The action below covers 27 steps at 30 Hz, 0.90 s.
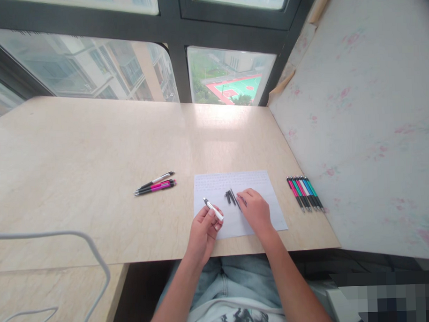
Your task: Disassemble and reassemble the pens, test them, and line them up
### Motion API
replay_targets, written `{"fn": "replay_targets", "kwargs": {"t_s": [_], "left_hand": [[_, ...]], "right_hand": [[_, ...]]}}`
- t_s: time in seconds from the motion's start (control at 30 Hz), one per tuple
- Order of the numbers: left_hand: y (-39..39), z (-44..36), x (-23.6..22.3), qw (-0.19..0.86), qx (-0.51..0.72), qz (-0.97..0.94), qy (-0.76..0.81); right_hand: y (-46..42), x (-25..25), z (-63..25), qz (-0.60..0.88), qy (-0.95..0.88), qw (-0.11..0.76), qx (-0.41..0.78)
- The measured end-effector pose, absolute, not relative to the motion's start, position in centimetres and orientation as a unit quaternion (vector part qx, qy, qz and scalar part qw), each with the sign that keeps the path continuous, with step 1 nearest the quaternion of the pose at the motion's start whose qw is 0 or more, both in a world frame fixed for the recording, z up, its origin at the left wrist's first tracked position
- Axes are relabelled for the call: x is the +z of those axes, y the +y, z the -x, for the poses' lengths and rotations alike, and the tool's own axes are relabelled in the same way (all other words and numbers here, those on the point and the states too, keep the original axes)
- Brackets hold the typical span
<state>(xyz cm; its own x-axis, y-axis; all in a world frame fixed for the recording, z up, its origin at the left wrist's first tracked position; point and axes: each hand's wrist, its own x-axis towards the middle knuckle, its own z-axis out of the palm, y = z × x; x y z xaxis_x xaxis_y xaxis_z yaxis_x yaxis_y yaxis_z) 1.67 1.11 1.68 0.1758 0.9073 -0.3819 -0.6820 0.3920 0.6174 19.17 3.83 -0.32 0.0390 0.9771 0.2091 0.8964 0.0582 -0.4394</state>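
Observation:
My left hand (203,227) is closed around the white barrel (216,213) of a pen, whose dark clip end points up and away to the left. Over the right part of a written sheet of paper (208,182) rests my right hand (255,211), its fingers pressed together. A bit of something dark shows at those fingertips, too small to name. Just left of them lie several black pen parts (228,198), short pieces and a thin dark stick (233,196).
To the left lie a white and black pen (155,181) and pink and black pens (155,187). A row of several coloured pens (305,193) lies by the papered wall (368,127). A grey cable (87,238) loops at the lower left. Windows stand behind the table (94,146).

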Motion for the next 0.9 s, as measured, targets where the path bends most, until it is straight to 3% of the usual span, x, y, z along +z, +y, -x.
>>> {"fn": "replay_targets", "kwargs": {"t_s": [0.13, 0.33, 0.5, 0.9], "left_hand": [[1.2, -1.7, 1.7, 0.756, 0.529, -0.136, 0.36], [1.4, -1.7, 1.5, 0.758, 0.538, -0.095, 0.357], [1.3, -1.8, 1.4, 0.752, 0.545, -0.1, 0.358], [0.5, -2.2, 1.6, 0.75, 0.539, -0.12, 0.364]], "right_hand": [[3.7, 0.0, -19.3, 0.674, -0.666, 0.296, 0.121], [0.9, 2.5, -18.2, 0.6, -0.596, 0.444, 0.298], [-1.1, 4.1, -16.3, 0.536, -0.585, 0.477, 0.377], [-1.1, 4.4, -15.7, 0.557, -0.584, 0.482, 0.341]]}}
